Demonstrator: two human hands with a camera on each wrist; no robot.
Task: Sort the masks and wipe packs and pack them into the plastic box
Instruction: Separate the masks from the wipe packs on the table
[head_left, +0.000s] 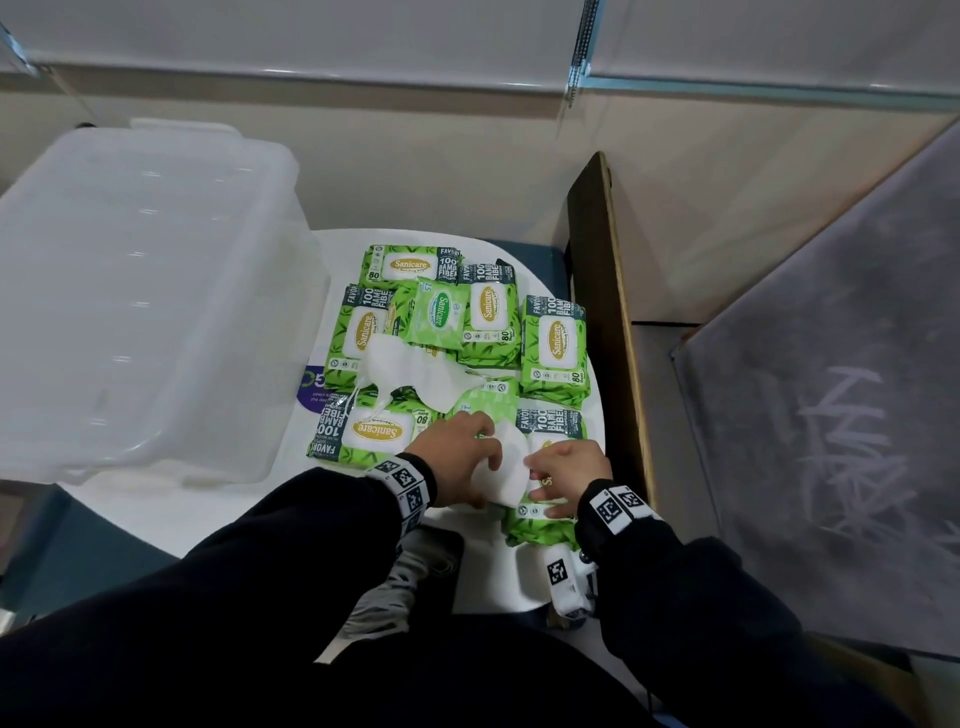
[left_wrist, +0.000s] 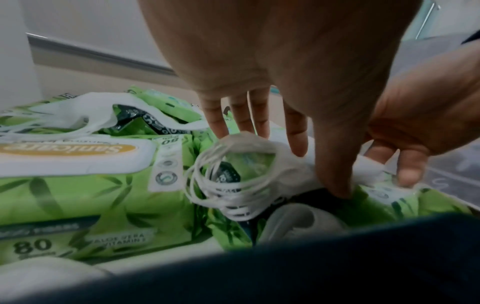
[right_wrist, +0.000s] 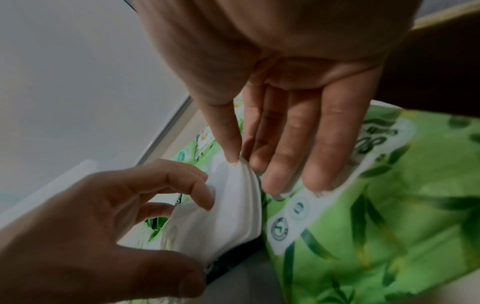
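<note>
At the near edge of a round white surface (head_left: 156, 519), two hands are working on a small stack of white masks (head_left: 506, 467). The left hand (head_left: 457, 457) is curling its fingers round the stack's left side, thumb underneath and fingertips on top. The right hand (head_left: 569, 470) is pinching the stack's right edge between thumb and forefinger, while its other fingers are lying nearly straight on a green wipe pack (head_left: 545, 519) below. From the right wrist, the stack is showing as several thin white layers fanning slightly at the pinched edge.

Green wipe packs are lying all over the surface, some overlapping, with more loose masks (head_left: 410, 371) draped across the middle packs. A bundle of white ear loops (left_wrist: 228, 185) is hanging from the stack's left end (tangled, as far as the blurred wrist view tells). The clear plastic box (head_left: 130, 312) is sitting at the left of the surface, well apart from the hands; its inside is not visible here.

The step looks like squaring up the masks before lifting them. To do it well, both hands should be keeping the layers pressed flat together, gathering the loops in under the fingers so they are not snagging on a pack, then lifting the stack clear of the pack beneath rather than dragging it.
</note>
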